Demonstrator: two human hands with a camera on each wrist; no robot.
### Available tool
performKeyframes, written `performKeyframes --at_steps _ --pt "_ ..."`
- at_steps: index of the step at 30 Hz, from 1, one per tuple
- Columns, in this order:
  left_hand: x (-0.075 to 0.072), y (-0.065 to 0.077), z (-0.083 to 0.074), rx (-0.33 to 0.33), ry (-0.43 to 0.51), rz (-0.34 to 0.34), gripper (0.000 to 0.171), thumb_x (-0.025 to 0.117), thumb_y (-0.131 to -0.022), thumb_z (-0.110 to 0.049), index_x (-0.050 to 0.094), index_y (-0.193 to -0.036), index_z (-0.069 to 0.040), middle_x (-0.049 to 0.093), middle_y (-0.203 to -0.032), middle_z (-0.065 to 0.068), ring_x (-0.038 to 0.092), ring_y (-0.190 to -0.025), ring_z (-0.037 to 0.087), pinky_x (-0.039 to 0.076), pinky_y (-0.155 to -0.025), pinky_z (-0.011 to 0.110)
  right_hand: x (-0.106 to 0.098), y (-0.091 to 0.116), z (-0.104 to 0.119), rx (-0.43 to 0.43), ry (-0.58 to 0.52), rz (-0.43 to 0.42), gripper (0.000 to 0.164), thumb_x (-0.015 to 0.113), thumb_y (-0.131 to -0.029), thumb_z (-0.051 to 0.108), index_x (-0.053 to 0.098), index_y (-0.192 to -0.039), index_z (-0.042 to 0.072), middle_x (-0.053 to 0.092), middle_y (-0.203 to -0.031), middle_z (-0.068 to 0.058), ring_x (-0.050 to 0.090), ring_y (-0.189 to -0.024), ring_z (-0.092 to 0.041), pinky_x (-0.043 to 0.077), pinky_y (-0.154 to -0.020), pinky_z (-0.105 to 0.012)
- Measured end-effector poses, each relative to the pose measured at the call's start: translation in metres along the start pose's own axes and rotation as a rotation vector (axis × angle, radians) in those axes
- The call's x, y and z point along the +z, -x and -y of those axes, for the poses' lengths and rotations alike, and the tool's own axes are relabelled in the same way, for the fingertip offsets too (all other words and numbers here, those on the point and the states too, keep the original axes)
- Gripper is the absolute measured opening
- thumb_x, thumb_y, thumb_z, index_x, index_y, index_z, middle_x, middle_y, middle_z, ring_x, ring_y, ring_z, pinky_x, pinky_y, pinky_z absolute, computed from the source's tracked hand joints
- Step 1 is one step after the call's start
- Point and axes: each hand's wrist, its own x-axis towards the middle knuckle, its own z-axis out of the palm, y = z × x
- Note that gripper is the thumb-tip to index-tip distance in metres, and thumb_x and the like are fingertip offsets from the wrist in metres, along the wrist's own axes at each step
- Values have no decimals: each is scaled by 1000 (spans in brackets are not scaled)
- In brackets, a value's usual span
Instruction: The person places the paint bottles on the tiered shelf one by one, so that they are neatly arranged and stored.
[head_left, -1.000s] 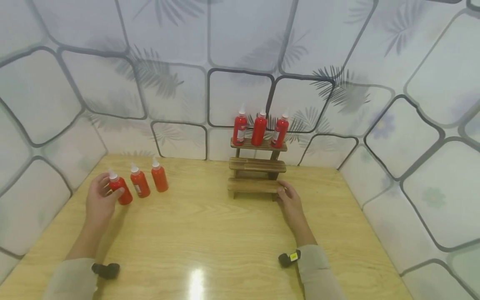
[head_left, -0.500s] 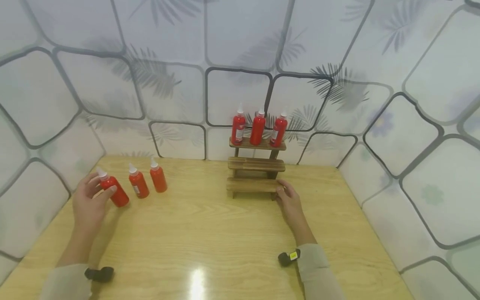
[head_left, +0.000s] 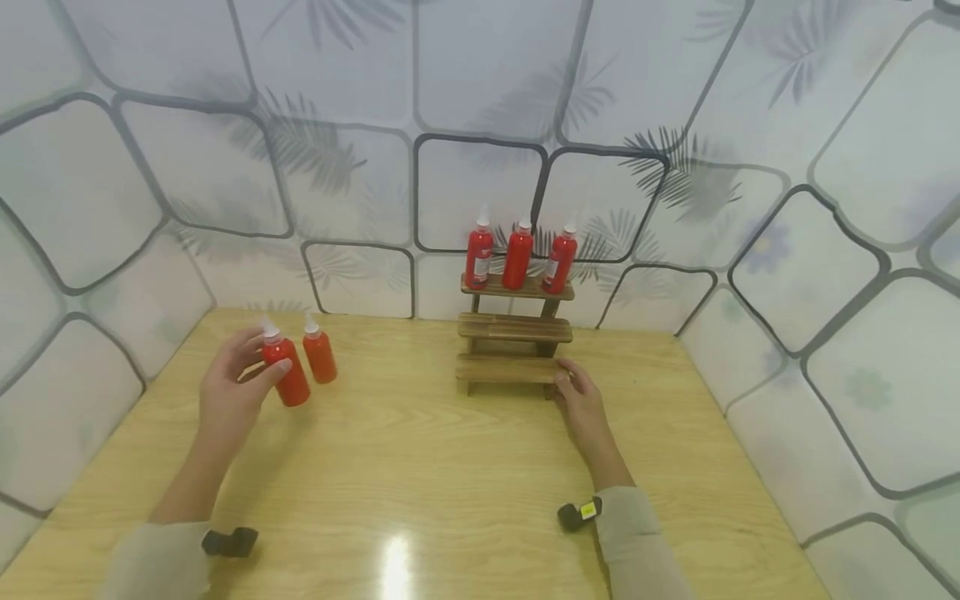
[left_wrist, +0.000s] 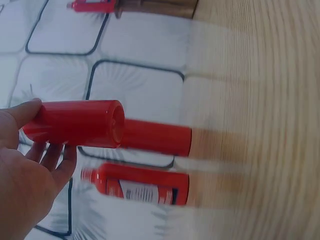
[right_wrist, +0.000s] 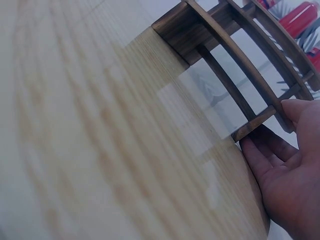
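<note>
In my left hand I grip a red squeeze bottle with a white pointed nozzle, thumb on one side and fingers on the other. Its base hangs clear of the tabletop in the left wrist view. Beside it on the table stands another red bottle. A third, labelled bottle shows in the left wrist view but is hidden behind the held one in the head view. My right hand holds the right end of the lowest step of a three-step wooden stand, its thumb at the step's edge.
Three red bottles stand in a row on the stand's top step, against the patterned back wall. The light wooden table stretches between the two arms. A side wall rises at the right.
My left hand first drew its bottle leftward and tilted it, then carried it right, in front of the middle bottle. The right hand has stayed on the stand.
</note>
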Motion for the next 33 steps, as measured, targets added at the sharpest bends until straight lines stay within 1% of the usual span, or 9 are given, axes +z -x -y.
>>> performKeyframes --at_steps 4,5,9,12,17,19,21,25,33 --pt "20 0 -3 -6 -18 74 52 77 -89 -7 58 -136 -18 65 -116 -18 61 -102 2 55 -79 11 0 0 0 -3 -8 -2 54 55 -104 34 42 -151 11 25 -165 -13 33 -149 -33 39 -117 -39" --pt "25 0 -4 1 -9 88 52 77 -89 -6 58 -136 -17 65 -116 -17 62 -102 3 55 -79 12 0 0 0 -2 -3 -4 54 55 -104 34 42 -151 11 26 -165 -13 33 -149 -32 39 -117 -39" --pt "44 -3 -4 64 -79 136 53 76 -90 -9 56 -139 -13 63 -117 -20 61 -105 3 51 -88 9 0 0 1 -5 -6 0 54 55 -104 34 41 -151 9 26 -165 -14 33 -149 -33 38 -118 -39" --pt "59 -6 -4 68 -97 165 55 76 -90 -11 55 -141 -11 63 -120 -17 60 -106 2 50 -90 10 0 1 2 -1 -5 2 54 55 -104 33 41 -151 10 26 -165 -13 34 -149 -33 39 -117 -39" --pt "83 -13 -6 29 -96 217 57 76 -91 -14 52 -142 -11 61 -134 2 60 -112 6 50 -95 15 1 1 1 4 14 0 54 54 -104 34 41 -151 11 26 -165 -12 34 -148 -32 39 -117 -40" --pt "92 -16 -6 24 -95 243 57 76 -91 -16 52 -143 -12 59 -139 9 59 -116 12 51 -100 22 1 0 1 0 20 0 54 54 -105 34 41 -151 11 26 -165 -12 34 -149 -33 39 -117 -41" --pt "100 -18 -6 24 -103 260 58 76 -91 -18 52 -143 -14 58 -141 11 58 -120 19 51 -104 31 1 0 1 0 21 -2 53 54 -105 33 42 -151 12 26 -165 -11 34 -148 -32 39 -117 -41" --pt "120 -24 -6 24 -65 290 59 76 -91 -15 51 -144 -13 57 -142 14 56 -125 29 47 -110 47 2 0 0 4 6 -1 51 54 -105 32 43 -150 13 27 -164 -12 35 -148 -32 39 -117 -40" --pt "161 -37 -13 63 19 321 57 75 -89 -8 54 -141 -12 58 -139 15 58 -122 32 49 -107 48 0 1 0 18 24 -12 52 55 -104 36 43 -150 16 29 -164 -13 36 -147 -33 39 -117 -40"
